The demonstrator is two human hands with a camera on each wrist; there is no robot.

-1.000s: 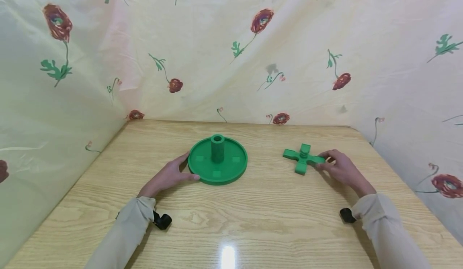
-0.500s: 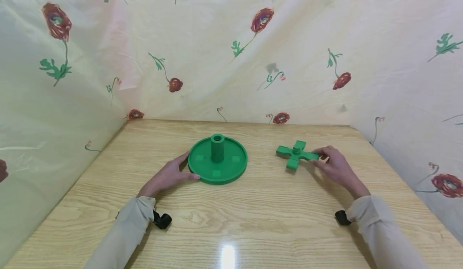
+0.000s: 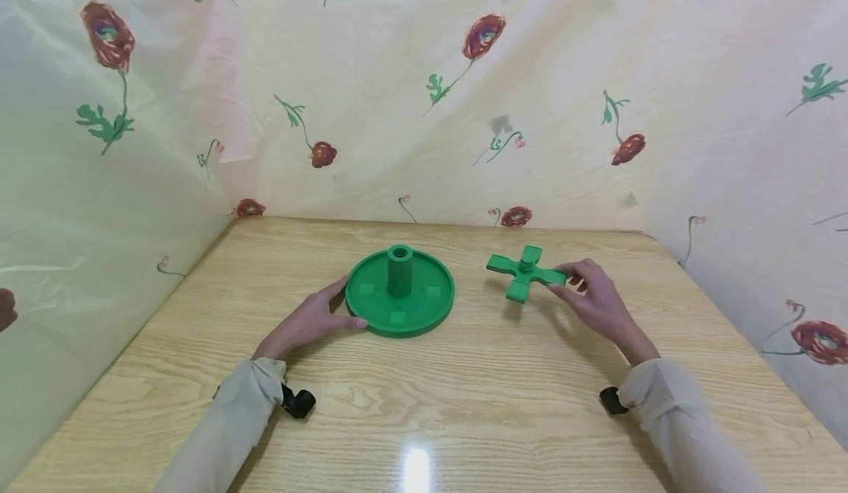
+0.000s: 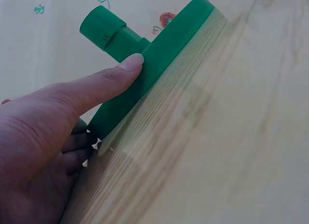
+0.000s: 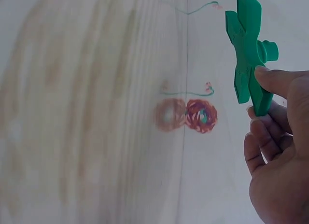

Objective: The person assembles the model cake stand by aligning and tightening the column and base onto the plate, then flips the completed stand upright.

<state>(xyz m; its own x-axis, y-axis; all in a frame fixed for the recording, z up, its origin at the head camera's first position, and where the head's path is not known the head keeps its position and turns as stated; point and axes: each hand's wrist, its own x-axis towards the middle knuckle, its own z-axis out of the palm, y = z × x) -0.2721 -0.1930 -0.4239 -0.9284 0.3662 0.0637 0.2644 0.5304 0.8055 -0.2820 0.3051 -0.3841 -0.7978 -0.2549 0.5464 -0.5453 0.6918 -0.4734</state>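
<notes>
A green round base (image 3: 424,318) with a raised rim lies on the table, its hollow post (image 3: 400,276) standing upright at the centre. My left hand (image 3: 314,320) holds its left edge, thumb against the rim at the front and fingers round behind. In the left wrist view the thumb presses the side of the round base (image 4: 166,48), and the post (image 4: 104,33) bears the number 35. To the right, my right hand (image 3: 596,302) pinches one arm of a green four-armed cross piece (image 3: 520,279), raised above the table. A short knob sticks out of the cross piece (image 5: 248,45).
The wooden table (image 3: 411,397) is bordered at the back and sides by a flower-printed cloth (image 3: 371,73). A bright light reflection shows near its front edge. Each wrist carries a small black camera.
My right hand has lifted the cross piece off the table and carried it left and slightly away, toward the round base. The left hand and round base have stayed in place.
</notes>
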